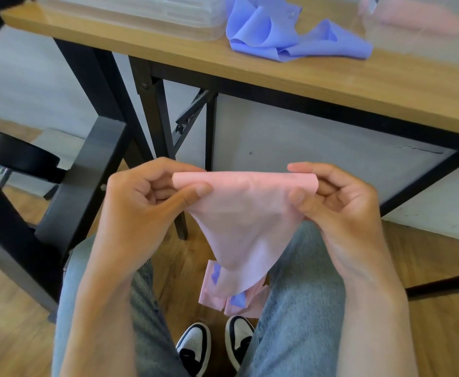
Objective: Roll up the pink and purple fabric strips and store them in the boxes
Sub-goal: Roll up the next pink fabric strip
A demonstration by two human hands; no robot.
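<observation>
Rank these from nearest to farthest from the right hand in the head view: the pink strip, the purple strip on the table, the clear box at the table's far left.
1. Pink strip: pinched by the right hand.
2. Purple strip: crumpled on the table, up ahead.
3. Clear box: farther left on the table.

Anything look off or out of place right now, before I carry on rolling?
Yes: the pink fabric strip pinched by the left hand and right hand trails down between the knees, its tail bunched on the wooden floor. The purple fabric strip lies crumpled on the wooden table, unrolled.
</observation>
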